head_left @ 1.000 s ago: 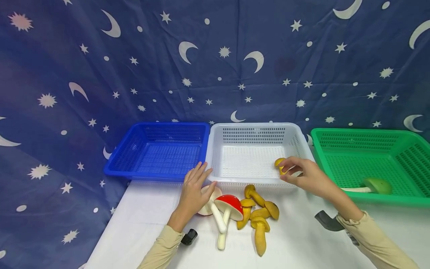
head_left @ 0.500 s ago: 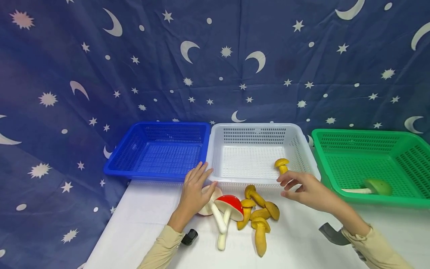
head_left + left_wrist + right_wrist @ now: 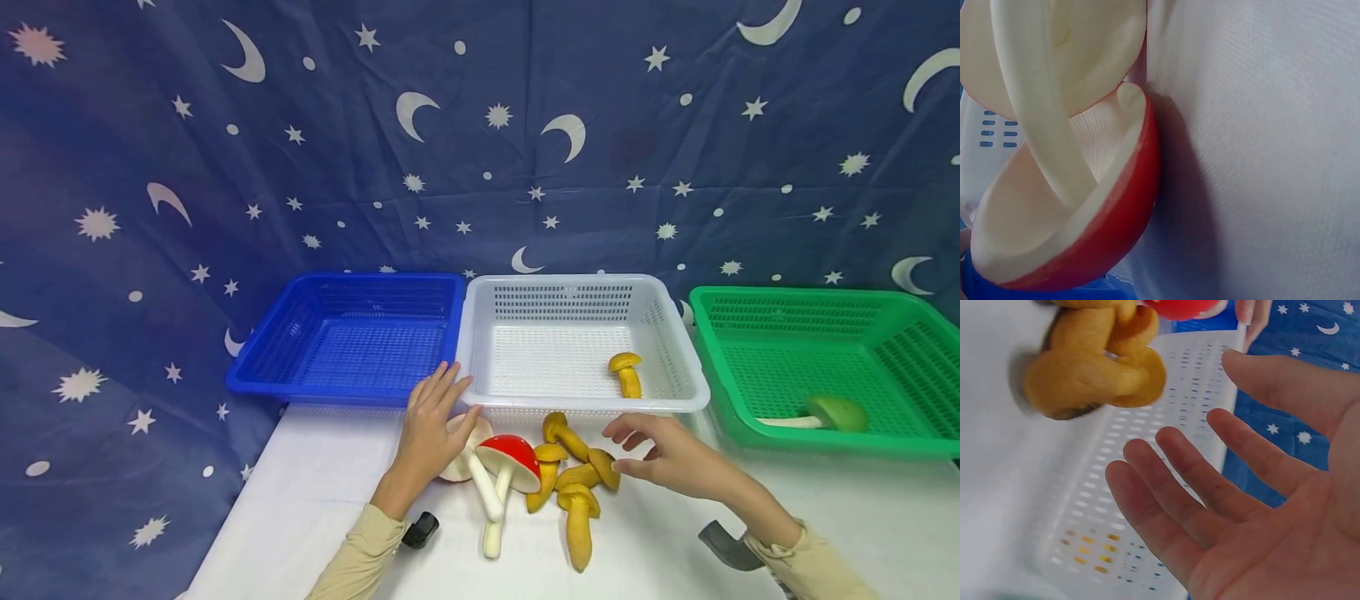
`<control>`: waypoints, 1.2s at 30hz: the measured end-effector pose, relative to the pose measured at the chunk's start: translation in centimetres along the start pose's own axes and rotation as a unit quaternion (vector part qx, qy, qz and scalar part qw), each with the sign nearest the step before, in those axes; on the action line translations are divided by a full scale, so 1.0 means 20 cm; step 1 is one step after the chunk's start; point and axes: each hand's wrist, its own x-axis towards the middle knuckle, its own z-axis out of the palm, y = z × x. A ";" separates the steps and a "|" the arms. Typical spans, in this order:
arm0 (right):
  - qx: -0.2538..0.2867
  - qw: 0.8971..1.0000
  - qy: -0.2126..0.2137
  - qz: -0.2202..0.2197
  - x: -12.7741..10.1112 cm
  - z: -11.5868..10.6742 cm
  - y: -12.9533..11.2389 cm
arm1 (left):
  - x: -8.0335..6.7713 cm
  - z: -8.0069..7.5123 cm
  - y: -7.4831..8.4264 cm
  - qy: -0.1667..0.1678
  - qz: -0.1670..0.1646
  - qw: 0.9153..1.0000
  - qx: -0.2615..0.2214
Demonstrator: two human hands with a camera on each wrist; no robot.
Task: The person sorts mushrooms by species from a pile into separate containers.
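My right hand hovers in front of the white basket, holding nothing; in the right wrist view its fingers are spread apart. Just left of it lie several yellow-brown toy mushrooms bunched on the table. Inside the white basket, one yellow mushroom leans near the front right. My left hand has its fingers extended at the front rims, where the blue basket meets the white one. Beside and partly under it are two white-stemmed mushrooms, one with a red cap, the other showing its pale underside.
The blue basket stands left of the white one. To the right, a green basket holds a green-capped mushroom. White cloth covers the table, and a dark blue curtain with moons and stars hangs behind.
My right hand has let go of the yellow mushroom in the white basket, then drawn back over the front rim toward the yellow mushrooms on the table. The left hand stays put.
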 end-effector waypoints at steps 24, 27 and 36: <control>0.050 0.998 0.038 0.005 0.03 0.26 0.22 | -0.01 -0.01 -0.01 -0.004 -0.006 1.000 0.001; 0.063 0.997 0.037 0.008 0.04 0.26 0.23 | -0.01 -0.01 -0.01 -0.002 -0.005 1.000 0.002; 0.046 0.996 0.069 0.014 0.03 0.25 0.21 | -0.01 -0.01 0.00 -0.005 -0.004 1.000 -0.002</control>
